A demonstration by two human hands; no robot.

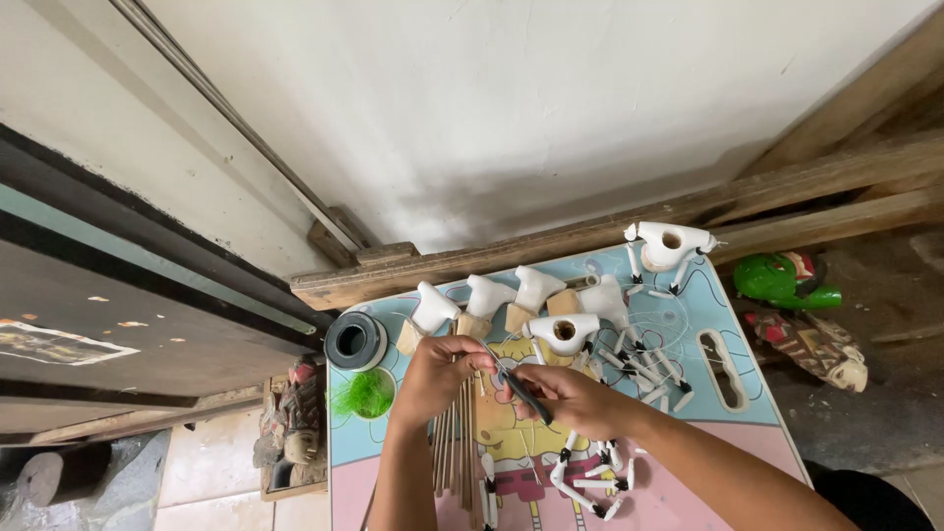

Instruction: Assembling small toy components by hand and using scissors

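Pinching something too small to tell, left hand (433, 374) closed above thin wooden sticks (454, 442); right hand (565, 396) gripping a slim dark tool (521, 390), tip angled toward the left fingers for close work. Beyond, smooth white carved bodies (511, 293) lined along the table's (737, 418) far edge; spool (355, 340) at the left corner.
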